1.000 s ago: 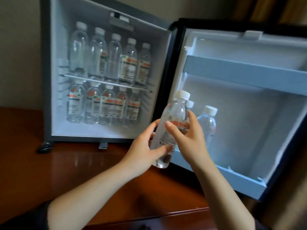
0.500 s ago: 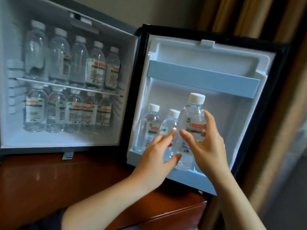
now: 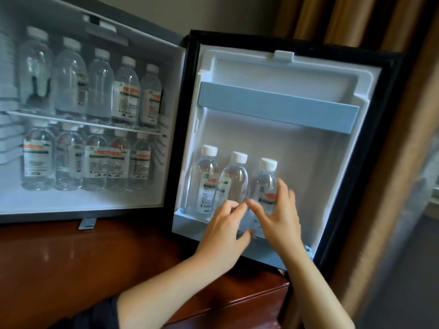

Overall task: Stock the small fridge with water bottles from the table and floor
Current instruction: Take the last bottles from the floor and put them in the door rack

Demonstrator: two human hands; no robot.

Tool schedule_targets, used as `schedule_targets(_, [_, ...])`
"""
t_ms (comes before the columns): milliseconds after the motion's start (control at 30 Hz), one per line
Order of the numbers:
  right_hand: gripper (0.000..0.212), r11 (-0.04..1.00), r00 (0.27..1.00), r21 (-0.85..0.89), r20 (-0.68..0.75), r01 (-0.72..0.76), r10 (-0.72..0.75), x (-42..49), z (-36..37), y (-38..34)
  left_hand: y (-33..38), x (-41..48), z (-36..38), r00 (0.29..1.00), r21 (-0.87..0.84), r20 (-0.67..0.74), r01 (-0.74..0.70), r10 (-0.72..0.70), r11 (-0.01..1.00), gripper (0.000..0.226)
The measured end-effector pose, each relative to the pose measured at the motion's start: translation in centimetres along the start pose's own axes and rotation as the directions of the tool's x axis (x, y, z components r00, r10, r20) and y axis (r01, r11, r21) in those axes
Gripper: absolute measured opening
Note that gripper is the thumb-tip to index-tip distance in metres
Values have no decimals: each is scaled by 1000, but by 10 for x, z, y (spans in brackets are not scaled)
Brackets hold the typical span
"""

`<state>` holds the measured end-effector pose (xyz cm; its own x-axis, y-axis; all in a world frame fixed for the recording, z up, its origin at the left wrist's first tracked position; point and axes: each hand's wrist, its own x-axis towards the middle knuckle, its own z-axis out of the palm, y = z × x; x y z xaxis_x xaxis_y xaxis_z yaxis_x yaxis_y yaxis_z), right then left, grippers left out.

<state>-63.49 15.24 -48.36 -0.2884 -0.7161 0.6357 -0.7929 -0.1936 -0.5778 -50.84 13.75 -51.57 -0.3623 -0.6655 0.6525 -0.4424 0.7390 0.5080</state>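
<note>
The small fridge [image 3: 173, 129] stands open on a wooden table. Its door shelf [image 3: 190, 224] holds three clear water bottles with white caps. My right hand [image 3: 279, 217] holds the rightmost bottle [image 3: 264, 184], thumb on its left side and fingers on its right; the bottle stands upright in the shelf. My left hand [image 3: 225, 226] is just left of it, in front of the middle bottle [image 3: 234, 179], fingers loosely curled and holding nothing. The left door bottle [image 3: 205, 179] stands untouched. Both inner shelves carry rows of several bottles [image 3: 95, 91].
The door's upper blue shelf rail [image 3: 278, 110] has nothing behind it. Free room remains in the door shelf right of the third bottle. The brown table top [image 3: 83, 257] runs under the fridge. Curtains [image 3: 356, 22] hang behind and to the right.
The bottle held by both hands went from in front of the door down into the door shelf as the third in the row. My left hand has come off it.
</note>
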Motion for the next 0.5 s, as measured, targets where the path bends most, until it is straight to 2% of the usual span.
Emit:
schedule_targets(133, [75, 998, 1000, 56, 28, -11, 10, 0, 1, 7, 0, -2, 1, 998, 10, 55, 1, -1, 1000, 59])
schedule_targets(167, [76, 999, 1000, 53, 7, -5, 4, 0, 2, 7, 0, -2, -2, 997, -5, 77, 10, -9, 1000, 60])
schedule_targets(233, [72, 999, 992, 22, -122, 24, -22, -2, 4, 4, -1, -2, -9, 993, -46, 117, 39, -33, 998, 59])
schedule_targets(300, [55, 996, 960, 11, -266, 92, -86, -5, 7, -2, -1, -3, -19, 991, -56, 125, 46, -39, 997, 54])
schedule_targets(367, [31, 978, 925, -27, -320, 205, -203, -8, 11, -11, -2, -5, -32, 989, -43, 142, 52, -46, 998, 46])
schedule_targets(433, [16, 951, 906, -80, -290, 298, -308, -12, 17, -20, -7, -8, -47, 981, -25, 186, 65, -59, 998, 33])
schedule_targets(500, [13, 944, 924, -62, -189, 325, -331, -17, 24, -31, -13, -14, -65, 964, 4, 257, 77, -75, 997, 25])
